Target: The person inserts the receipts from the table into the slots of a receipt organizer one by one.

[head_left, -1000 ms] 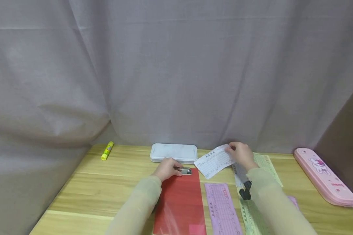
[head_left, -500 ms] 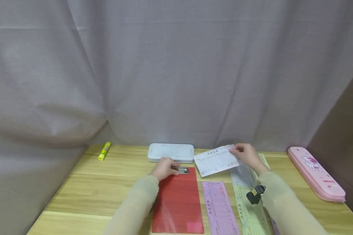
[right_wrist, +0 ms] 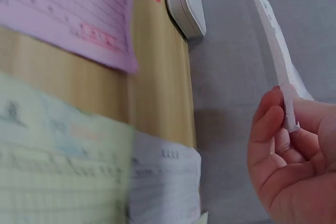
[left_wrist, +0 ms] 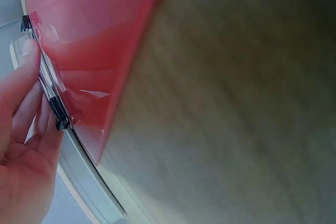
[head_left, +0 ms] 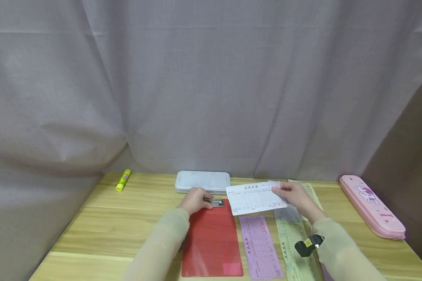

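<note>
A red clipboard [head_left: 212, 244] lies on the wooden table with its metal clip [head_left: 216, 202] at the far end. Thumb and fingers of my left hand [head_left: 194, 201] pinch that clip; the left wrist view shows the thumb on the near side of the clip [left_wrist: 50, 72] and the other fingers behind it. A white printed slip [head_left: 253, 198] is pinched at its right edge by my right hand [head_left: 297, 197]. It is raised and overlaps the clipboard's upper right corner in the head view. Seen almost edge-on in the right wrist view, the slip [right_wrist: 277, 45] stands clear of the table.
Right of the clipboard lie a purple slip [head_left: 261, 248], yellow-green slips [head_left: 293, 242] and another white slip [head_left: 287, 214]. A white tin case [head_left: 202, 180] sits behind the clip. A pink pencil case [head_left: 371, 207] is at right, a yellow glue stick [head_left: 123, 180] at back left, grey curtain behind.
My right hand has lowered the white slip slightly, levelled it and brought its left end to the clipboard's corner. The left hand stays at the clip. The view has shifted a little.
</note>
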The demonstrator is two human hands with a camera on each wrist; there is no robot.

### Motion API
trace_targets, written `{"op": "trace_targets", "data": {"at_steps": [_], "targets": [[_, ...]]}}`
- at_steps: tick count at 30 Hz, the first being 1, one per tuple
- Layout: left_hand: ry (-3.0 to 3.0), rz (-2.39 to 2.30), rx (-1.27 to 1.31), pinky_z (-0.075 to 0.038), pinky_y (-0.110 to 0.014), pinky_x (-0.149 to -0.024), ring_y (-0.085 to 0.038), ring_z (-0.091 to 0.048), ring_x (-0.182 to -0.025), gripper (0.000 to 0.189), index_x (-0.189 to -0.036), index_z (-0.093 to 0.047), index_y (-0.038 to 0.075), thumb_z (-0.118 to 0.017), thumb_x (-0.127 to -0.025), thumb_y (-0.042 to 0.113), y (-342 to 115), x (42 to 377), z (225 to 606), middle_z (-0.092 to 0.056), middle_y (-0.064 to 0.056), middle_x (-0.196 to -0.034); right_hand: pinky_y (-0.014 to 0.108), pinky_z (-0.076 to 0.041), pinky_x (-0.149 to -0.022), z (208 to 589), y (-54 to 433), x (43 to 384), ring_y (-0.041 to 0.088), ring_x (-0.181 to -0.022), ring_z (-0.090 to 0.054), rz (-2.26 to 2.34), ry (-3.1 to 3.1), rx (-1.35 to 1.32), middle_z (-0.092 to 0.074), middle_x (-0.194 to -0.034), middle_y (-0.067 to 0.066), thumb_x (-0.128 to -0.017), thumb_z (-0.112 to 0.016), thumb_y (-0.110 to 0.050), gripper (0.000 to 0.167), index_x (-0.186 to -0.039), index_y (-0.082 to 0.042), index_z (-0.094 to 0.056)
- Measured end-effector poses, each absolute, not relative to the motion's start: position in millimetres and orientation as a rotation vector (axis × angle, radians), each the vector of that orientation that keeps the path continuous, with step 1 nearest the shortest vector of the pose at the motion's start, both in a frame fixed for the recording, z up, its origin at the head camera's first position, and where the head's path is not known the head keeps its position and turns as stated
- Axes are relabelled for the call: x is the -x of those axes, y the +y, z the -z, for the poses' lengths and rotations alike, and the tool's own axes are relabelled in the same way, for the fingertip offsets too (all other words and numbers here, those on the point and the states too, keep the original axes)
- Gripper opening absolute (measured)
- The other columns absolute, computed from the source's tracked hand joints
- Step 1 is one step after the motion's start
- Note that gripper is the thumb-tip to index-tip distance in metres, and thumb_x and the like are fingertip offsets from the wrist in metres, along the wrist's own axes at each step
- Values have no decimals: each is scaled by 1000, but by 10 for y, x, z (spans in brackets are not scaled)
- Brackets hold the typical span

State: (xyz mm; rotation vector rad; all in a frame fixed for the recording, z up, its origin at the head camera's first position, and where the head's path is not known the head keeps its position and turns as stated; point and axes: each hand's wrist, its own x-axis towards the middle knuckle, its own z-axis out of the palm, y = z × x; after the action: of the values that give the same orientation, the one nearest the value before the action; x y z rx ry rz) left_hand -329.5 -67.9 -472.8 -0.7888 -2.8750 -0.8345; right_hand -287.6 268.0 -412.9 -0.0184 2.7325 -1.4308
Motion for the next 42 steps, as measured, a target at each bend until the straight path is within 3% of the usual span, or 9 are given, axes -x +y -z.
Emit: {"op": "trace_targets", "data": {"at_steps": [7, 16, 30, 37, 42], "targets": [[-2887, 827, 786, -51, -30, -84, -17, -66, -93, 33, -99, -76, 10, -84, -68, 17, -688, 3288, 4707, -74, 0, -92, 22, -47, -56, 4292, 2454, 2729, 9, -66, -53, 1482, 2625, -23, -61, -73, -2, -92, -63, -21, 31, -97, 9, -64], [-2919, 840, 759, -51, -30, -83, -14, -65, -89, 30, -100, -76, 11, -83, -71, 14, -675, 3281, 4709, -74, 1, -91, 29, -57, -64, 4501, 2098, 2532, 14, -70, -66, 1602, 2397, -62, -70, -81, 8, -89, -65, -13, 31, -102, 15, -62], [-2949, 916, 687, -52, -31, -84, -14, -65, -90, 31, -99, -76, 11, -83, -69, 13, -648, 3263, 4695, -74, 1, -91, 22, -49, -52, 4672, 1717, 2509, 10, -60, -57, 1579, 2516, -236, -65, -71, 3, -81, -70, -11, 20, -86, 7, -67], [-2940, 907, 698, -52, -32, -85, -16, -66, -96, 30, -101, -76, 10, -82, -71, 15, -646, 3267, 4696, -73, 0, -95, 29, -57, -56, 4710, 1529, 2526, 14, -57, -63, 1715, 2351, -284, -65, -73, 11, -86, -64, -4, 12, -85, 8, -60], [-2910, 898, 737, -52, -31, -85, -17, -67, -96, 31, -100, -76, 9, -82, -70, 15, -655, 3271, 4699, -74, -1, -95, 25, -55, -53, 4718, 1438, 2543, 12, -56, -63, 1727, 2314, -309, -66, -74, 12, -87, -63, -5, 13, -87, 7, -59]]}}
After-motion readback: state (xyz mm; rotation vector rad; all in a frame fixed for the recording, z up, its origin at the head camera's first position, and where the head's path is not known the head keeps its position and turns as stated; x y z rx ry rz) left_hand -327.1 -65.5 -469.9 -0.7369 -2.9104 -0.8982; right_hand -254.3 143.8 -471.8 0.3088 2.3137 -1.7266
